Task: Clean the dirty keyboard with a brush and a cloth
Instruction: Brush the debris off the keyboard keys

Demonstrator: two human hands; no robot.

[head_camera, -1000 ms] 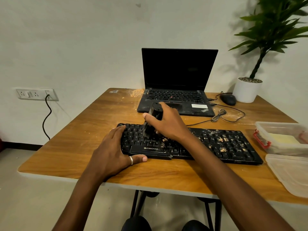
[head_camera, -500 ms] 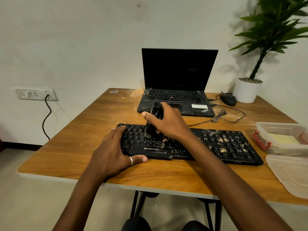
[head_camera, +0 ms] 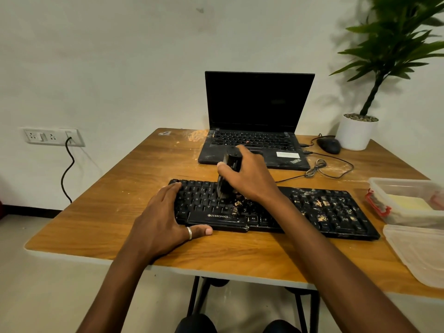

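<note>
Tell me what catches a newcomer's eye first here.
The black keyboard at the front of the table, its right half strewn with tan crumbs. The right hand grips a black brush, bristles down on the middle keys, while the left hand rests on the keyboard's left end.

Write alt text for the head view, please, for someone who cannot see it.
A person's right hand holds a black brush on a crumb-covered black keyboard, while the left hand rests on its left end. Behind it on the wooden table sits an open laptop.
</note>
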